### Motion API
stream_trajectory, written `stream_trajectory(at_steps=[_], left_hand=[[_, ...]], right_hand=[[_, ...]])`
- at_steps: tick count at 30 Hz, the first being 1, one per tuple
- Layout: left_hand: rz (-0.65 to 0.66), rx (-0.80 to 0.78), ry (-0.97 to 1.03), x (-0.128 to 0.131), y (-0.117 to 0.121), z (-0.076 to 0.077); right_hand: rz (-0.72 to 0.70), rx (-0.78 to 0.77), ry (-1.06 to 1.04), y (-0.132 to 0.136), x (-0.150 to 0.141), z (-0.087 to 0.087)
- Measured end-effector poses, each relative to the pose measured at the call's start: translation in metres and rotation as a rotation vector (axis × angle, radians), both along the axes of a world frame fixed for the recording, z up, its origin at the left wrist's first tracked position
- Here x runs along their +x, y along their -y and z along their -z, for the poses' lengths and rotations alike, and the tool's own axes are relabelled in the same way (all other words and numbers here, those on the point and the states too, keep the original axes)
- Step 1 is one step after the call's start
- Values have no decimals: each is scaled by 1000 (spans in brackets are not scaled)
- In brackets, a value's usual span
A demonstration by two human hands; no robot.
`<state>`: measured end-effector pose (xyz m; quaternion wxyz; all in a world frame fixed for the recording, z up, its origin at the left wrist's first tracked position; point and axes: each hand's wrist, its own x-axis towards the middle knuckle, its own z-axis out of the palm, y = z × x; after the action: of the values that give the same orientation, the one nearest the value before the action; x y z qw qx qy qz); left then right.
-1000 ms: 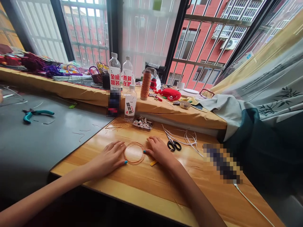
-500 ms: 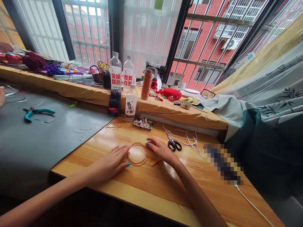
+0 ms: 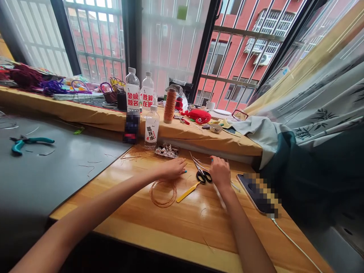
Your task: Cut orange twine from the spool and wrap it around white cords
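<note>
- Teal-handled pliers point(image 3: 31, 141) lie with handles spread on the smooth grey surface point(image 3: 71, 167), bits of wire beside them.
- A loose round coil point(image 3: 163, 206) of thin copper-coloured strands rests flat on the glossy wood-grain table point(image 3: 170, 231), at the near side of the left wrist.
- A clear tray point(image 3: 167, 150) of small pale pieces sits beyond the left hand point(image 3: 174, 168), whose fingers are bent and close together.
- A slim, tapering yellow tool point(image 3: 187, 192) points at the black-looped scissors point(image 3: 201, 175).
- Narrow white strips point(image 3: 202, 164) lie beside the scissors and run toward the right hand point(image 3: 221, 170), its fingers curled downward.
- Compared with the earlier frame, the left hand has left the coil's side and reaches beyond it, toward the scissors.
- The yellow tool now shows at full length; the right hand has gone from beside the coil to the strips.
- The coil's far edge is partly covered by the left forearm.
- Whether either hand's fingertips pinch anything cannot be told.
- The right hand hides part of the strips, and pixelation covers part of the phone point(image 3: 253, 195).
</note>
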<state>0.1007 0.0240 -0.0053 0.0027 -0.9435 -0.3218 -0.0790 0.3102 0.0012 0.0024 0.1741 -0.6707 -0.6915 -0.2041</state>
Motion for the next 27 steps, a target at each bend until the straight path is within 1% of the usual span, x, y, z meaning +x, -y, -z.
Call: stream_trajectory(at_steps=[2, 3, 5, 7, 10, 14, 17, 19, 21, 23, 25, 27], left_hand=[[-29, -30, -17, 22, -15, 5], [-22, -64, -33, 30, -21, 7], [0, -144, -71, 40, -30, 10], [14, -206, -106, 43, -34, 12], [-4, -257, -143, 36, -30, 14], [-16, -298, -176, 10, -14, 13], [-13, -313, -190, -7, -5, 7], [6, -292, -174, -9, -3, 0], [28, -233, -129, 0, -4, -6], [48, -166, -84, 17, -6, -10], [95, -125, -66, 37, -9, -9], [148, -111, -81, 52, -10, -4]], right_hand=[[10, 4, 8, -2, 5, 4], [10, 5, 14, -3, 6, 5], [2, 12, 26, -4, 7, 7], [-4, 22, 34, -4, 6, 8], [-7, 27, 29, -5, 6, 7], [13, 19, -9, -5, 8, 6], [43, 13, -18, -5, 11, 5], [42, 7, 8, -4, 12, 5], [23, -15, 40, -3, 11, 4], [-22, -67, 53, -1, 9, 2], [-84, -155, 47, 1, 6, 1], [-134, -273, 35, 3, 4, -1]])
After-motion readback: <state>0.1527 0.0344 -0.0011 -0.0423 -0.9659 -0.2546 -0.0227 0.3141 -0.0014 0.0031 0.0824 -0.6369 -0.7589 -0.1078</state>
